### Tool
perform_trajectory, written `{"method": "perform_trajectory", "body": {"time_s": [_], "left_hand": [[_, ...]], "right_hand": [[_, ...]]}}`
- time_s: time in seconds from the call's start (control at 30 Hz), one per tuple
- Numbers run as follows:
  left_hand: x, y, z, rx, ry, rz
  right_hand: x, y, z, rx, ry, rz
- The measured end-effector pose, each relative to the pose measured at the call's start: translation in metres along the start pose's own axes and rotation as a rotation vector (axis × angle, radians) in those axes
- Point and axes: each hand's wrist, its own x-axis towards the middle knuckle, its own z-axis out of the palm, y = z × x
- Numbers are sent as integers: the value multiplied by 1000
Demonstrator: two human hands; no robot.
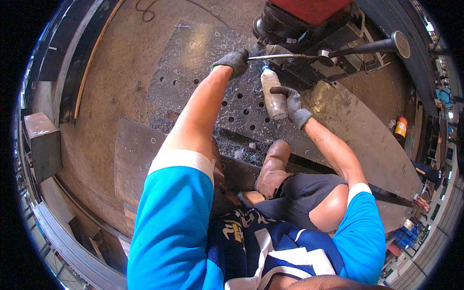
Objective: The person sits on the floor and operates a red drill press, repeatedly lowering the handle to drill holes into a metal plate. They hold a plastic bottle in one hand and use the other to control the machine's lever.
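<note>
My left hand [234, 64], in a grey glove, is closed around the end of a metal lever [282, 57] on a drilling machine [302, 30] with a red top and dark body. In my gloved right hand [293, 104] is a clear plastic bottle [271, 92] of cloudy, whitish liquid. The bottle lies tilted, its blue-tipped end toward the drill's lower end [258, 44]. Under the drill spreads a dark steel plate [193, 63] with several round holes and chalk-like circles. Where the drill meets the plate is hard to make out.
Metal shavings [246, 153] litter the plate and a gap near my boots [274, 166]. A second lever with a round knob [400, 44] juts out right. Another steel plate [357, 130] lies to the right, near an orange-yellow bottle [400, 127]. A metal box [43, 145] stands far left.
</note>
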Motion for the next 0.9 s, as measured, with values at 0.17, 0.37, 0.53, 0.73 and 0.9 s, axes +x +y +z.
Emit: {"method": "perform_trajectory", "body": {"time_s": [0.17,0.37,0.53,0.73,0.9], "left_hand": [[0,1,0,-23,11,13],[4,1,1,-8,-12,-6],[6,-2,5,1,-25,-24],[7,-1,8,-31,-8,-28],[4,4,3,-1,-33,-35]], "right_hand": [[0,3,2,41,-37,17],[1,3,-1,-24,-108,-71],[-1,-2,7,136,-93,76],[4,2,0,151,-74,54],[7,11,-8,-63,-1,-31]]}}
